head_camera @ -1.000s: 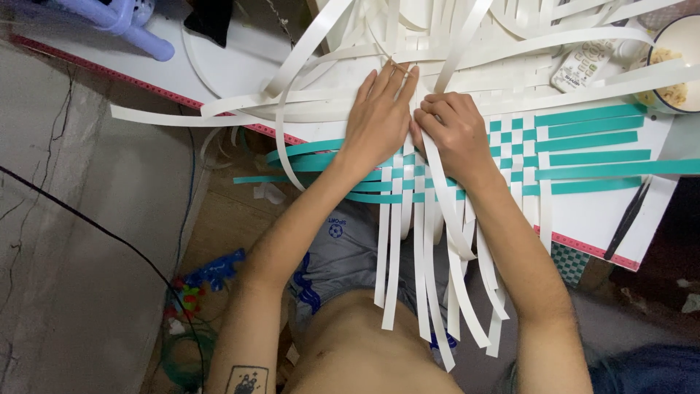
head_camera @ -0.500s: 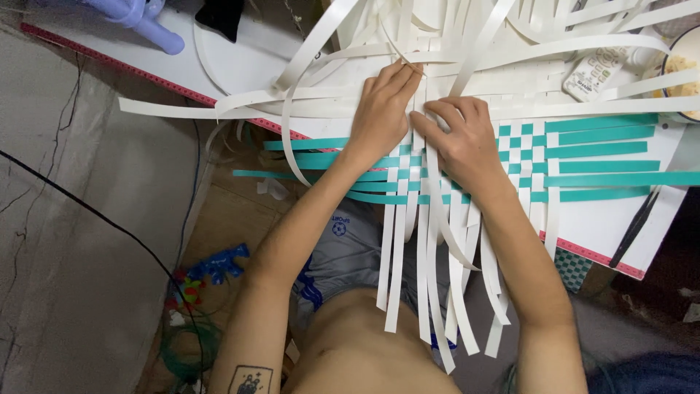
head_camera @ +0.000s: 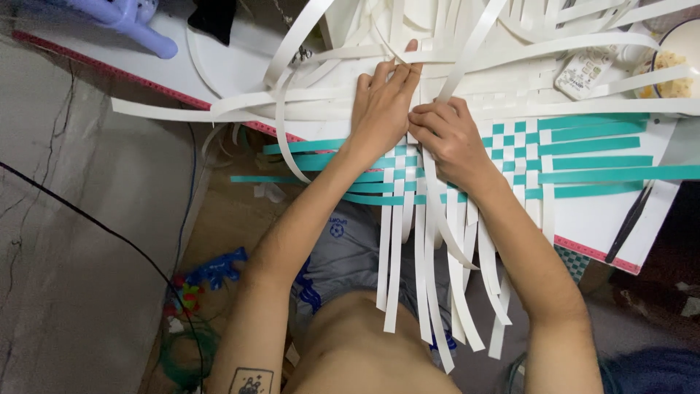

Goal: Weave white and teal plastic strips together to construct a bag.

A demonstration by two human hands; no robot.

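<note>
Head view: left hand (head_camera: 383, 106) pressed flat on the woven mat (head_camera: 510, 138) of white strips (head_camera: 408, 241) and teal strips (head_camera: 598, 162), fingers extended and spread over the white crossings, palm down, gripping nothing. Right hand (head_camera: 446, 137) just beside it, touching it at the knuckles, fingers curled and pinching a white strip at the weave's edge. Mat lying on the white tabletop (head_camera: 598, 230), loose white ends hanging off the near edge over the lap, teal ends trailing left past the board's red-trimmed edge. Compared with half a second back: left fingertips now further up into the tangle of loose white strips, right hand drawn in tighter with fingers more closed around its strip, camera tilted slightly nearer. Judged from that, a strip being snugged against its neighbours while the flat hand pins the finished rows. Off to the far right, a bowl (head_camera: 674, 55) with food and a small white remote-like device (head_camera: 583, 73); at far left, a lilac plastic stool leg (head_camera: 131, 22).
</note>
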